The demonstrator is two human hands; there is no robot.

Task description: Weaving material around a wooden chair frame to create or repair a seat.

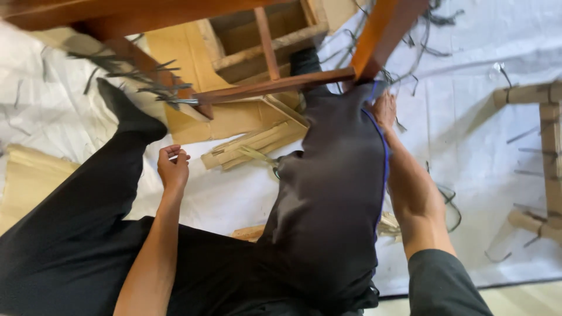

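reddish-brown chair frame, black trousers, white sheet

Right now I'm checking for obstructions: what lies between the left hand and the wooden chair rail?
Head view: pale cardboard strips on white sheeting lie between the left hand and the wooden chair rail.

Floor covered by a white sheet, creased; bare pale floor strip visible at lower right edge. Lying on the sheet: flattened brown cardboard at upper centre; bundle of pale wooden slats just below it; further cardboard-wrapped pieces at right edge; tan piece at left edge. Thin dark strap offcuts scattered across the sheet.
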